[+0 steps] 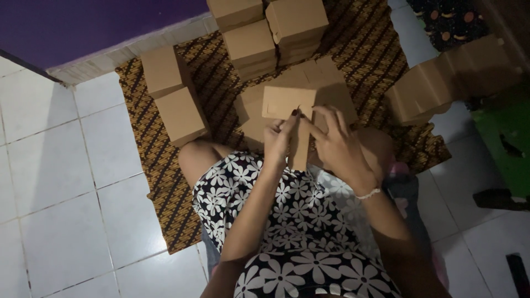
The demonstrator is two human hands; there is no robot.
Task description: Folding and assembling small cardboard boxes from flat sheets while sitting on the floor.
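Sitting on a brown patterned mat (165, 165) spread over a white tiled floor (66, 182), with a flower-print garment (287, 221) covering the lap. Surrounding the work on almost every side, brown cardboard boxes: two folded boxes (171, 94) lying on the mat to the left, a stack of folded boxes (270, 33) standing at the top, and a row of flat unfolded blanks (441, 83) leaning at the right, near a green object (508, 138). Lying directly under the hands, more flat cardboard sheets (331, 88), partly hidden by the piece being held.

Gripping a flat cardboard piece (284, 102) above the knees, close to the middle of the view. Pinching its lower edge with the left hand (279, 140), fingers closed on the card. Touching the same piece from the right side with the right hand (337, 146), fingers spread and bent, index finger pressing at the edge; wearing a white bracelet (369, 193) on that wrist. Showing a T-like shape: the wide upper panel running left to right, almost level, and a narrower strip hanging down from it toward the lap. Facing its broad side up toward the camera. Not possible to tell in the dim light whether any flap is already bent.
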